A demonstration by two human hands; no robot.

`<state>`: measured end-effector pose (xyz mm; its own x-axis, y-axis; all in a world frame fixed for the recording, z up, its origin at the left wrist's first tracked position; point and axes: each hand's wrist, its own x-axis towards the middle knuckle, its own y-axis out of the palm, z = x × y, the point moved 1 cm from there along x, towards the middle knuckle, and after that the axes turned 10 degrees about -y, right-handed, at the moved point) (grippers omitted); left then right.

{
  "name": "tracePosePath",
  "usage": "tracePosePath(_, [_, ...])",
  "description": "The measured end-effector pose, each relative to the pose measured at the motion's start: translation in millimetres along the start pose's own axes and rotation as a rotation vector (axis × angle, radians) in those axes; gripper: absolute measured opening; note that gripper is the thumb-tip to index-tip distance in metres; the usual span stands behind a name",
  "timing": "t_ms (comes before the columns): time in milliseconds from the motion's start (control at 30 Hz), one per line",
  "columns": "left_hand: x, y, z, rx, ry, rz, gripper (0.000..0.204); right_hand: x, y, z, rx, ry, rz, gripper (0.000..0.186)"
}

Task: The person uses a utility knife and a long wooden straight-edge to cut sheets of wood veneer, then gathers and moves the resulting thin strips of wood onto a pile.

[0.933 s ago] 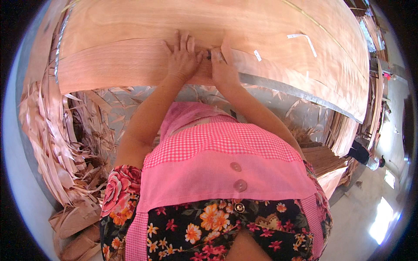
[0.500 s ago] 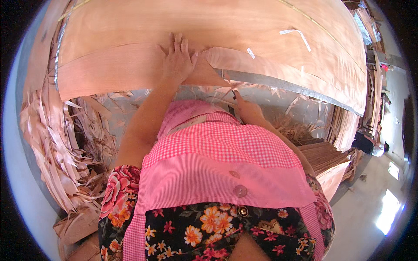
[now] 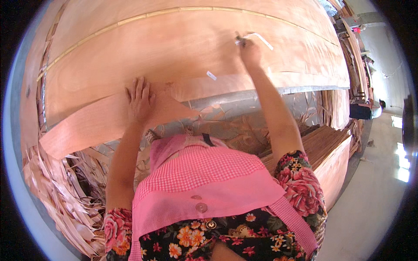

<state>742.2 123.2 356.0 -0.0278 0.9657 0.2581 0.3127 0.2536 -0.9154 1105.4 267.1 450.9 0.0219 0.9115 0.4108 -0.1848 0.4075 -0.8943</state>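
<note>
My left hand (image 3: 141, 101) lies flat with fingers spread on a loose strip of wood veneer (image 3: 82, 124), whose pointed end reaches toward the right. The strip overlaps the near edge of a wide, pale veneer sheet (image 3: 174, 48) on the table. Farther out over the sheet, my right hand (image 3: 251, 53) is closed on a small dark tool (image 3: 240, 40), too blurred to name its exact kind. Its tip is beside one end of a bent strip of white tape (image 3: 262, 40). A short piece of white tape (image 3: 211, 75) sticks to the sheet between my hands.
A thin bamboo rod (image 3: 143, 16) crosses the sheet. Veneer scraps (image 3: 56, 195) hang in a tangle at the left, and more litter the floor below the table edge. Stacked veneer (image 3: 322, 145) stands at the right. A person (image 3: 365, 110) is far off at the right.
My right hand has risen from the veneer's near edge to the tape farther out, still holding the dark tool. The loose strip now lies angled toward me, under my left hand.
</note>
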Motion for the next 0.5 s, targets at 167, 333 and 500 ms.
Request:
tracePosePath(167, [3,12,6,-0.069,0.060,-0.033,0.044,94,9,-65,-0.171,-0.023,0.220,0.034])
tracePosePath(333, [2,11,2,-0.095,0.024,0.003,0.042,115,18,-56,-0.361,-0.159,0.580,0.037])
tracePosePath(500, [5,4,-6,-0.027,0.038,0.039,0.042,116,13,-53,-0.297,-0.135,0.670,0.030])
